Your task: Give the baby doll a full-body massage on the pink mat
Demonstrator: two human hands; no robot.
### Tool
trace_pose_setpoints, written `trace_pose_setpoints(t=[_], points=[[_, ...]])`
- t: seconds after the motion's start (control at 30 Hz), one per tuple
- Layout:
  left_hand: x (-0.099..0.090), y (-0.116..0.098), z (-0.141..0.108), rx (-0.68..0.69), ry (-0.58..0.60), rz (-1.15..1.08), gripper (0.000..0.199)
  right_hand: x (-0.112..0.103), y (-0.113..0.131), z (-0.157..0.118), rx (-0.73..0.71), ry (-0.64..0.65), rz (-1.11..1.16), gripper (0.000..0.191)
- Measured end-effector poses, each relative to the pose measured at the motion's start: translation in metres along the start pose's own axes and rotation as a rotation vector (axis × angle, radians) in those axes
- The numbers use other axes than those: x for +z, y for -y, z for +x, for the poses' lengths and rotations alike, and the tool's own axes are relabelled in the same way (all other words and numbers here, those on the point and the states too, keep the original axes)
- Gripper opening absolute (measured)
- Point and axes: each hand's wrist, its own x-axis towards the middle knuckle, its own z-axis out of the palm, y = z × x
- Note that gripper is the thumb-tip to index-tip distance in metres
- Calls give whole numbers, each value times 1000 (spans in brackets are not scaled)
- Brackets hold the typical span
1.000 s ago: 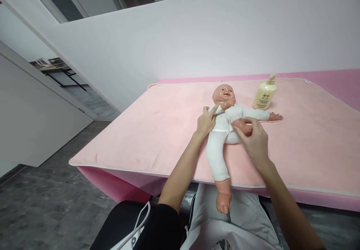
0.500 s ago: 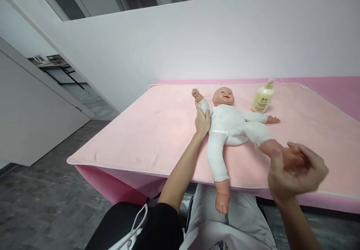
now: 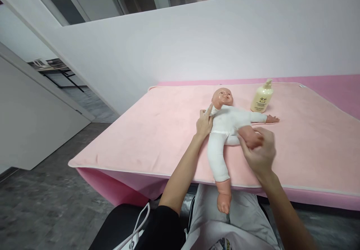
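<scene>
A baby doll [image 3: 225,119] with a white cloth body lies on its back, head toward the wall. My left hand [image 3: 204,124] is closed around the doll's sleeved arm, and that arm is bent up so its small fist lies by the chin. My right hand [image 3: 263,153] grips the bare foot [image 3: 250,136] of one leg, which is folded toward the belly; motion blurs the foot. The doll's other leg [image 3: 218,160] hangs straight over the table's front edge. Its free arm stretches out to the right, near a pale yellow pump bottle [image 3: 262,98].
A light pink mat [image 3: 135,137] covers the table, over a darker pink cloth [image 3: 112,184] that drapes off the front. A white wall [image 3: 197,43] rises behind. My lap [image 3: 233,223] is against the table's front edge.
My right hand has pushed the doll's leg inward and up, from stretched out at the right to bent near the belly. My left hand has folded the doll's arm in toward its face.
</scene>
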Motion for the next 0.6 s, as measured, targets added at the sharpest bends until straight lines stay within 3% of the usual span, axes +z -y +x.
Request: trace_pose_setpoints(t=[0.13,0.27,0.37,0.43,0.53,0.6], points=[[8,4,3,-226,-227,-256,66,-46,0,-38,-14,-285,-64,48],[11,8,7,-263,-340,-425,70,-60,4,-45,4,-312,-2,55],[8,3,5,-208,-261,-315,67,-43,8,-14,151,-228,107,55],[6,-2,2,-140,-154,-179,63,-20,6,11,196,-75,166,49],[4,-7,-2,33,-35,6,54,16,-5,36,159,194,241,36],[3,-6,-3,90,-3,66,51,32,-11,41,132,290,266,33]])
